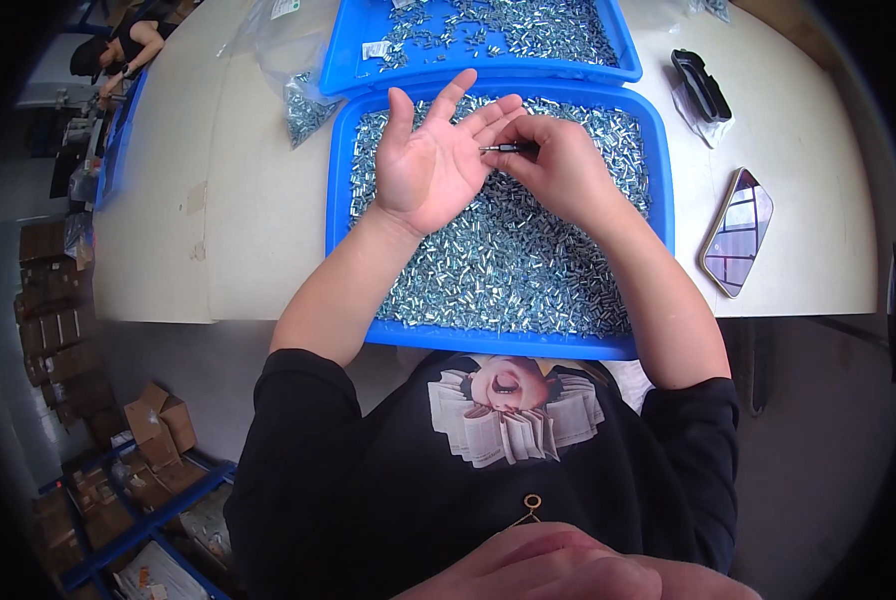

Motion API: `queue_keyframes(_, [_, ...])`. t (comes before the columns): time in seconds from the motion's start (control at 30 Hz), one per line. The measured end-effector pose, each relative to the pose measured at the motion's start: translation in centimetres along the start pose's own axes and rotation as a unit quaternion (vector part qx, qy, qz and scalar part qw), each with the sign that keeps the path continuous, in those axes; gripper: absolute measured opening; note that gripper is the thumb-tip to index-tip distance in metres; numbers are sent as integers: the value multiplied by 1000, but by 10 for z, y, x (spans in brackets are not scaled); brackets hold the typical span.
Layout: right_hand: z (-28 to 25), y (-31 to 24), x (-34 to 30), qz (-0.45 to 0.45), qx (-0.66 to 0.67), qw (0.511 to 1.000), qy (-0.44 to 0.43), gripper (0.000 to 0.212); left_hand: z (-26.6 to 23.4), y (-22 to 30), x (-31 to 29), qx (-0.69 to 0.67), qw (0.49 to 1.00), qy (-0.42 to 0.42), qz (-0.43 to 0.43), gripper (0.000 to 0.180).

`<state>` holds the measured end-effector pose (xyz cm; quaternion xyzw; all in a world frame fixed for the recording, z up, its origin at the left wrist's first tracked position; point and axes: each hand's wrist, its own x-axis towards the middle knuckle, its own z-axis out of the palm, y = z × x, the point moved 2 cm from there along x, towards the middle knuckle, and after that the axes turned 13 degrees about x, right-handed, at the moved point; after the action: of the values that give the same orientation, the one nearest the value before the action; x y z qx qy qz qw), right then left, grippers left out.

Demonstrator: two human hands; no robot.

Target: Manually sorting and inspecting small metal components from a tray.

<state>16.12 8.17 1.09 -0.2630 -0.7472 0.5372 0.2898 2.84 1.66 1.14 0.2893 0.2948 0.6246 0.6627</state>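
Note:
Palm up and fingers spread, my left hand (428, 165) is raised above a blue tray (333, 215). Small silvery metal pieces (508, 270), like short pins or sleeves, fill this tray in a loose layer. My right hand (563, 165) is closed in a pinch on a slim black tool with a metal tip (508, 148). Its tip points left and meets the edge of my left palm near the lower fingers. Whether a small piece sits at the tip is too small to tell.
Behind stands a second blue tray (488, 72) with more metal pieces. A clear bag of pieces (308, 110) lies left of it. On the right are an open black case (700, 85) and a phone (736, 235). Another person (128, 50) works at far left, near cardboard boxes (158, 420) on shelving.

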Motion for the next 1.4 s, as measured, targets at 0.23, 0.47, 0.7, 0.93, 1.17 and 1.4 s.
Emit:
queue_keyframes(0.23, [7,11,2,38,66,996,44,22,12,-3,-3,124,990,8,68,93])
queue_keyframes(0.47, [7,11,2,22,125,991,30,21,-12,-5,3,120,993,6,14,66])
queue_keyframes(0.7, [-5,9,3,-34,95,991,83,17,-16,-3,-1,334,935,102,-70,19])
queue_keyframes(0.93, [-6,3,3,-69,80,993,51,20,-30,1,2,279,949,132,-65,16])
queue_keyframes(1.17, [-9,8,5,-104,25,990,89,17,-29,6,3,352,923,151,44,15])
queue_keyframes(1.4, [-12,3,3,-78,-5,994,75,15,-25,5,4,485,856,144,108,11])
